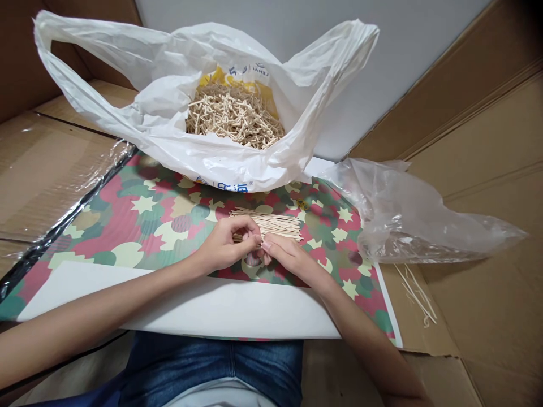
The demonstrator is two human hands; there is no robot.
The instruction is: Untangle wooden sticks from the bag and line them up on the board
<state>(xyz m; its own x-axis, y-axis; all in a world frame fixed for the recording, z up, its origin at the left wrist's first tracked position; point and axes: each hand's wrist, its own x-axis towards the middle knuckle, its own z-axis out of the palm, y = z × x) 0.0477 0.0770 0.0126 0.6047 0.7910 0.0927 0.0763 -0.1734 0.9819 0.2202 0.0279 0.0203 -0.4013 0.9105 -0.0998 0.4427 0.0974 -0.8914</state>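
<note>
A flat bundle of thin pale wooden sticks (271, 223) lies on a patterned mat (127, 226), its strands running sideways. My left hand (224, 244) curls over the bundle's left end and is shut on it. My right hand (288, 261) lies just below the bundle, with its fingertips pressed against my left fingers at the bundle's near edge. Whatever those fingertips may pinch is hidden. Farther off, a white plastic bag (237, 164) holds a tangled heap of similar pale sticks (233, 116).
A crumpled clear plastic bag (416, 220) lies to the right of the mat, with a few loose sticks (416, 294) on the cardboard (475, 282) below it. A white sheet (212, 305) covers the mat's near edge, above my denim-covered lap (212, 367).
</note>
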